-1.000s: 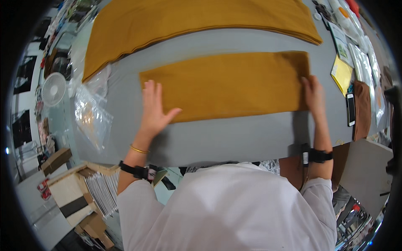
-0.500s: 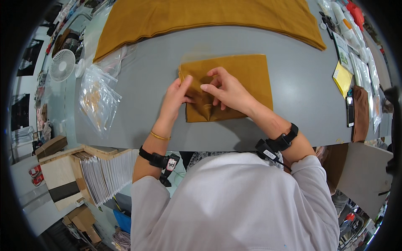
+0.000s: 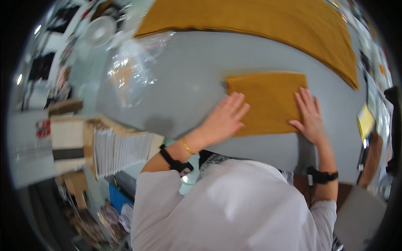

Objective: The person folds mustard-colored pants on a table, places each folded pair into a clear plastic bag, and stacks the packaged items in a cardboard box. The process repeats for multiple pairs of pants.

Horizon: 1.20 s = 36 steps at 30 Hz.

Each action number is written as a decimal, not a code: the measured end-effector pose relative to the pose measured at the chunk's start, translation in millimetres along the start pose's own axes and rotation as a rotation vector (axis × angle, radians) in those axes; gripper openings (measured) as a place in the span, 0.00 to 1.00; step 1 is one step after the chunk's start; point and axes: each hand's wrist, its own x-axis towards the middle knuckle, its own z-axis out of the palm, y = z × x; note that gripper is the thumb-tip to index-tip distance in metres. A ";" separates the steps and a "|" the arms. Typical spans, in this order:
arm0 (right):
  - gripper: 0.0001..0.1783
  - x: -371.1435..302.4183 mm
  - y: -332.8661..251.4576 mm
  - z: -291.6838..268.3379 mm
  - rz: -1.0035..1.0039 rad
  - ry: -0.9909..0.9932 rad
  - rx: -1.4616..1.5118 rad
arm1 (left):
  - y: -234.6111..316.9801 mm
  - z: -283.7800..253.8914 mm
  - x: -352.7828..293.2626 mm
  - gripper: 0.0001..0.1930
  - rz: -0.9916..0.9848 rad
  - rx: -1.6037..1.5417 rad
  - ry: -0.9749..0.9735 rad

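Note:
A folded piece of mustard-brown cloth (image 3: 272,104) lies flat on the grey table (image 3: 188,79) in front of me. My left hand (image 3: 228,117) rests over its left edge, fingers stretched out and slightly smeared by motion. On the cloth's right edge lies my right hand (image 3: 309,117), its fingers spread and thumb apart. Neither hand grips anything. A larger spread of the same mustard-brown fabric (image 3: 251,16) covers the far side of the table.
Clear plastic bags (image 3: 130,75) lie at the table's far left, near a white fan (image 3: 100,31). At the right edge are a yellow paper (image 3: 366,122) and a brown strip of cloth (image 3: 372,159). A box of upright white sheets (image 3: 121,150) stands below on the left.
My hands have let go of the cloth's left part and moved apart to its two sides. The cloth now lies flatter. The whole view has shifted and turned.

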 end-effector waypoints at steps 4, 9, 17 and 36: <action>0.50 43.7 -15.9 -44.4 0.064 -0.211 -0.214 | -9.6 -19.0 -29.0 0.18 -0.002 -0.600 -0.084; 0.43 69.7 -106.1 10.1 -0.287 0.077 0.205 | -165.2 -66.8 -62.4 0.10 -0.895 -0.702 0.407; 0.43 76.2 -129.4 29.2 -0.288 -0.022 -0.032 | -424.8 -52.0 -121.0 0.26 -1.132 0.247 0.437; 0.14 67.8 -173.2 -51.2 -0.630 0.404 0.196 | -16.8 -97.6 -5.0 0.04 -0.252 -0.913 0.152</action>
